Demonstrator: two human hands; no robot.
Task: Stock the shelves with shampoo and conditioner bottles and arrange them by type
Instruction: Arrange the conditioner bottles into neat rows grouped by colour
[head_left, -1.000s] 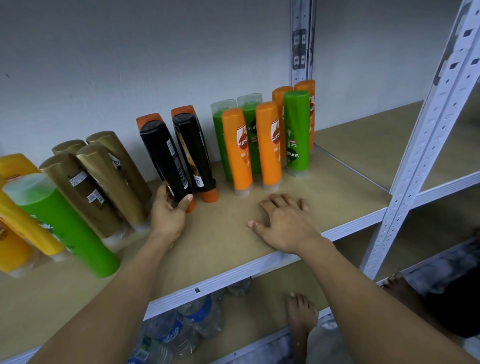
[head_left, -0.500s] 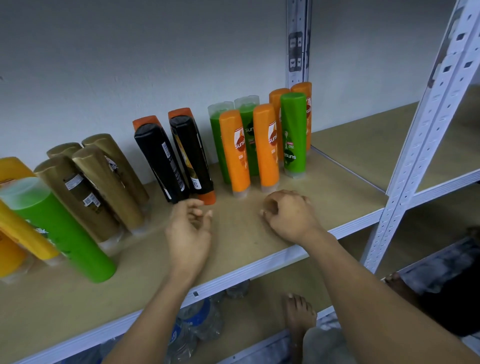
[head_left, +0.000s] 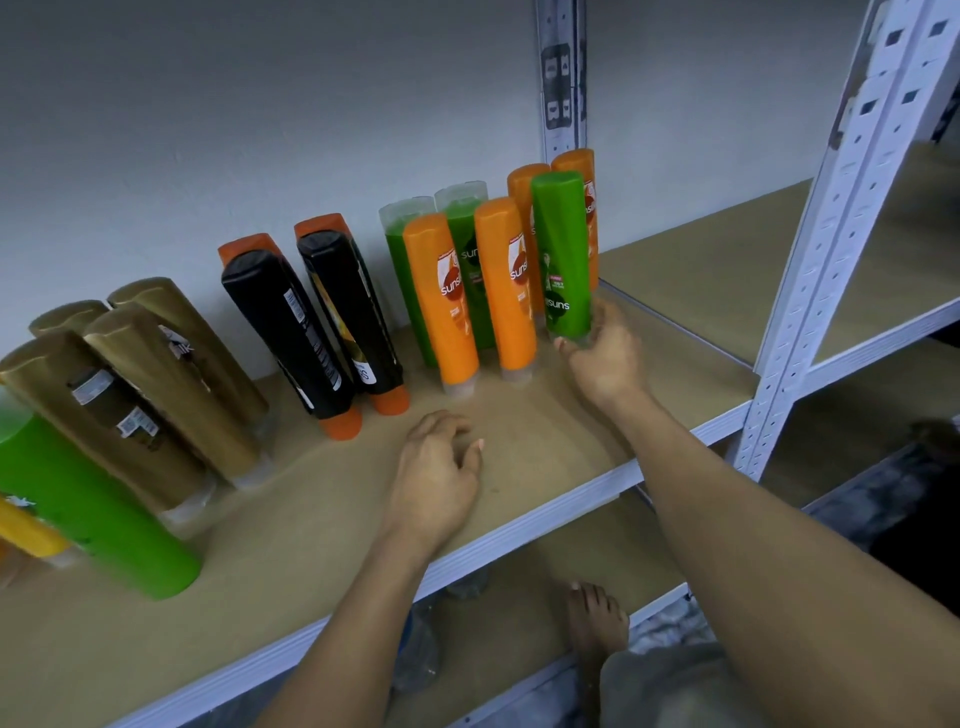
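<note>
- Pinching the cap end of the front green bottle (head_left: 561, 260) with the right hand (head_left: 605, 358): thumb on its right side, fingers curled in under the foot. Reads as a real grip, though blur at the fingertips leaves some doubt.
- Resting the left hand (head_left: 441, 467) on the shelf (head_left: 311, 519) near the front edge, fingers loosely curled, nothing in it.
- Key relation: front green bottle straight ahead of and above the right hand, standing cap-down, long axis near upright, at the right end of the row just in front of the back orange pair. Right hand on it; left hand well apart, down and to the left.
- Likely step: pulling it out of the orange lot to join the greens. Probably worth lifting before shifting, given the orange neighbour just beside it on the left.
- Count, right to left: 4 orange bottles (head_left: 441, 296) (two front, two back); 3 greens in that cluster, counting the held one plus 2 clear-topped green bottles (head_left: 457, 223) behind; 2 black bottles (head_left: 291, 332) with orange caps; 4 gold bottles (head_left: 171, 384); at the left edge 1 big green bottle (head_left: 88, 509) and at least 1 yellow bottle (head_left: 28, 532), cut off by the frame.
</note>
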